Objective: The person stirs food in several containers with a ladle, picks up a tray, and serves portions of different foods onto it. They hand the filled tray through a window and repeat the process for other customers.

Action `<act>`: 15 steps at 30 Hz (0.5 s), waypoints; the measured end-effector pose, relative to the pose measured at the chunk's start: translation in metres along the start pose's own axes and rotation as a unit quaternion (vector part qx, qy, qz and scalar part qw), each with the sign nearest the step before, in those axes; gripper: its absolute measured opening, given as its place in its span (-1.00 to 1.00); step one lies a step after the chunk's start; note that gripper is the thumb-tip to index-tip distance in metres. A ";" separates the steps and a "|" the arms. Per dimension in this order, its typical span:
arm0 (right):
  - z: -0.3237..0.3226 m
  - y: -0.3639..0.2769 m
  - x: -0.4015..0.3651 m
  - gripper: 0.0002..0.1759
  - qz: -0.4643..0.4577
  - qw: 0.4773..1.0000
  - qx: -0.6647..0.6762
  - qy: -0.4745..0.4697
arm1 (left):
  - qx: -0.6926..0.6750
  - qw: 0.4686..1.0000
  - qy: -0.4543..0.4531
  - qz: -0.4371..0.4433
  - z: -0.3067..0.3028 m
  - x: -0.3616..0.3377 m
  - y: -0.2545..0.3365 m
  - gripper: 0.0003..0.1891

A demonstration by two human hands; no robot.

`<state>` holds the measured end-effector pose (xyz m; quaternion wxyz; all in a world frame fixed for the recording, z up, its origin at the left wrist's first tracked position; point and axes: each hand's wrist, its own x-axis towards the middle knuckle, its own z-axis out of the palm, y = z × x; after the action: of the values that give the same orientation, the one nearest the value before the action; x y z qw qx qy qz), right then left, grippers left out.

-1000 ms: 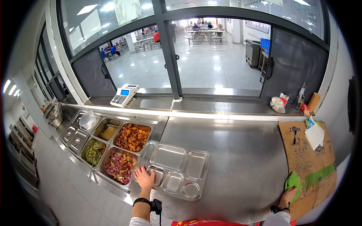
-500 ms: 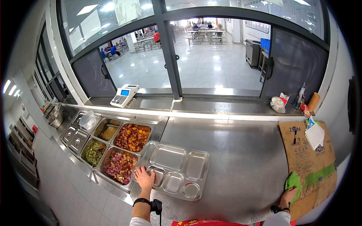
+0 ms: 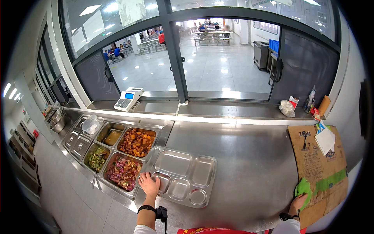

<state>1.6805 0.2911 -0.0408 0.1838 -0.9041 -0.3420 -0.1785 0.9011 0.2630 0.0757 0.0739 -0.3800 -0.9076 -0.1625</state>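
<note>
Cardboard (image 3: 315, 167) on the right literally said "ZOOM". Tray (image 3: 173, 162) sat left on the bench (image 3: 249, 167), left hand (image 3: 150, 185) on its near left corner, fingers spread; right hand (image 3: 299, 202) gripped a green cloth (image 3: 303, 188), fingers partly hidden.

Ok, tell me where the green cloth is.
In the head view, the cloth is at lower right, in the right hand, by the left edge of the cardboard.
</note>
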 end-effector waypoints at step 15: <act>0.000 -0.001 0.000 -0.58 0.013 1.000 -0.011 -0.011 | -0.008 1.000 0.010 0.007 0.001 0.000 -0.001 -0.43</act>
<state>1.6800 0.2918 -0.0407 0.1723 -0.9122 -0.3303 -0.1704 0.9004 0.2630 0.0752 0.0810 -0.3855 -0.9028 -0.1724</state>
